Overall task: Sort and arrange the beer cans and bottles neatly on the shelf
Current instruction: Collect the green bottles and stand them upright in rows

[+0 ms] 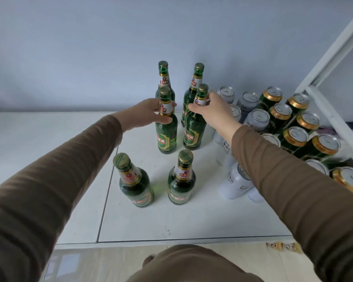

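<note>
Several green glass beer bottles stand upright on the white shelf (192,220) in two columns. My left hand (145,113) grips the neck of the middle-left bottle (166,137). My right hand (214,112) grips the neck of the middle-right bottle (194,133), which tilts slightly. Two bottles stand behind them by the wall, the left one (163,78) and the right one (195,82). Two more stand nearer me, the front-left bottle (136,185) and the front-right bottle (181,182). To the right are several white cans (237,185) and several green-and-gold cans (293,139).
A white metal shelf frame (332,58) rises at the right, close to the green cans. A grey wall backs the shelf. The shelf's left part (39,139) is bare white board. The front edge runs below the bottles, with pale floor (232,259) beneath.
</note>
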Motion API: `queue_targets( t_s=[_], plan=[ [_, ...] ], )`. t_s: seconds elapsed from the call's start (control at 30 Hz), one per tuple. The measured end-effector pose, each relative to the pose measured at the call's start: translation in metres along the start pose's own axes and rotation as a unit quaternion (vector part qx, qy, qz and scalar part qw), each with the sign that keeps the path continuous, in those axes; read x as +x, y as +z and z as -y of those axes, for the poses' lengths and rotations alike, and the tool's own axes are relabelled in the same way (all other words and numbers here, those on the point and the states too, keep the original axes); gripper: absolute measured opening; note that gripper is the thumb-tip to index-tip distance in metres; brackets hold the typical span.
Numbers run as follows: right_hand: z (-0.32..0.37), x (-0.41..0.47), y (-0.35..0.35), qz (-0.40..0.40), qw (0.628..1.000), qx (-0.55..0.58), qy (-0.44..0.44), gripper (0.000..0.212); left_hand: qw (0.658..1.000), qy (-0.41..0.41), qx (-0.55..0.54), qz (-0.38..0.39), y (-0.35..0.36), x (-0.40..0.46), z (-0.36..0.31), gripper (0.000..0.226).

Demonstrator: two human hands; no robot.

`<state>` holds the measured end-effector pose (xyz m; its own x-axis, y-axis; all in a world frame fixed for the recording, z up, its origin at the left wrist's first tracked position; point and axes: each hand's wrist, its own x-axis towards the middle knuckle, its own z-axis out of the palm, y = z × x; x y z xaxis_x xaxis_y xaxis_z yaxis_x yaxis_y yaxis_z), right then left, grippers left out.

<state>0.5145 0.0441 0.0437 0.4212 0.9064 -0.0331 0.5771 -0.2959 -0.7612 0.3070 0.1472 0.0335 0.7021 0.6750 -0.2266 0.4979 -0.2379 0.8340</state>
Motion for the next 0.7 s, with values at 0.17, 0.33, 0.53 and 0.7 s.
queue_targets(
  t_s=[0.17,0.33,0.53,0.7],
  plan=[
    [0.000,0.001,0.004,0.003,0.999,0.004,-0.039,0.031,0.998,0.020,0.022,-0.060,0.005,-0.001,0.004,0.038],
    [0.011,-0.008,0.012,0.067,0.994,-0.019,-0.085,0.023,0.986,0.042,0.078,-0.140,0.001,-0.024,0.018,0.029],
    [0.023,-0.022,0.018,0.116,0.984,-0.047,-0.123,0.024,0.975,0.003,0.088,-0.203,-0.011,-0.052,0.031,0.032],
    [0.025,-0.024,0.018,0.118,0.986,-0.023,-0.115,0.022,0.972,-0.009,0.096,-0.213,-0.011,-0.061,0.033,0.034]
  ],
)
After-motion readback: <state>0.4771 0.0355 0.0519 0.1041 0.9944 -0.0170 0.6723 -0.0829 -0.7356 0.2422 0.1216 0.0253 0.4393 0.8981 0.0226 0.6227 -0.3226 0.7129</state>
